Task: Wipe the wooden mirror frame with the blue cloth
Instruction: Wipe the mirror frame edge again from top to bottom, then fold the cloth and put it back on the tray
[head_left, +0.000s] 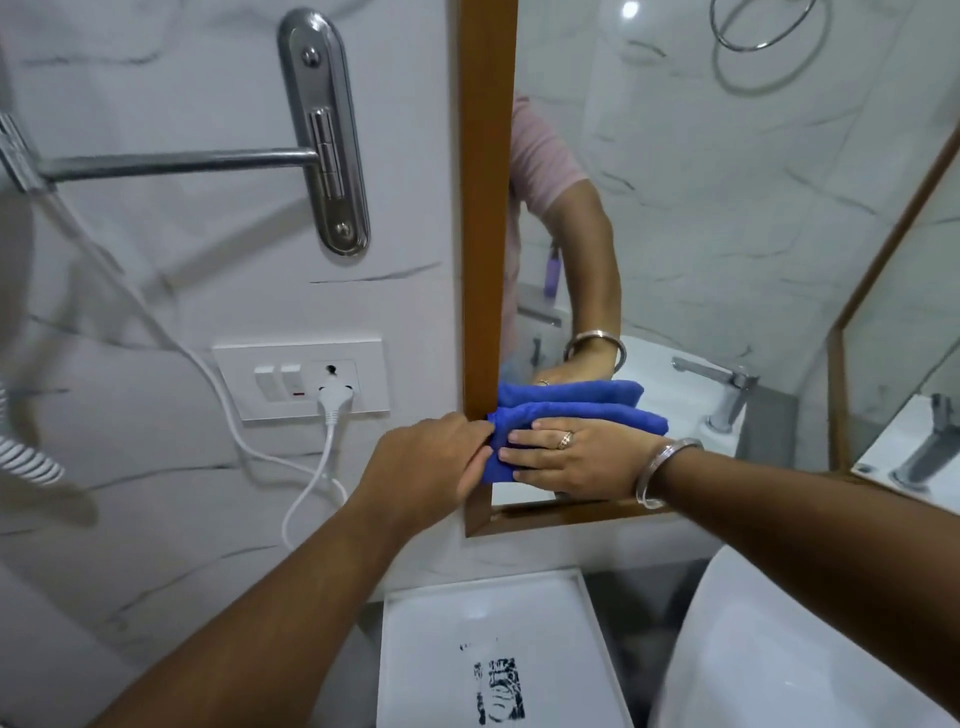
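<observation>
The wooden mirror frame runs upright in the middle of the view, with its bottom rail running right from the lower left corner. A folded blue cloth is pressed against the frame's lower left part and the glass. My right hand, with a ring and a metal bangle, lies flat on the cloth. My left hand grips the cloth's left end at the frame's outer edge. The mirror reflects the cloth and a hand.
A white switch plate with a plugged-in white cable sits left of the frame. Above it a chrome bracket holds a bar. A white cistern lid and a white basin lie below. The glass reflects a chrome tap.
</observation>
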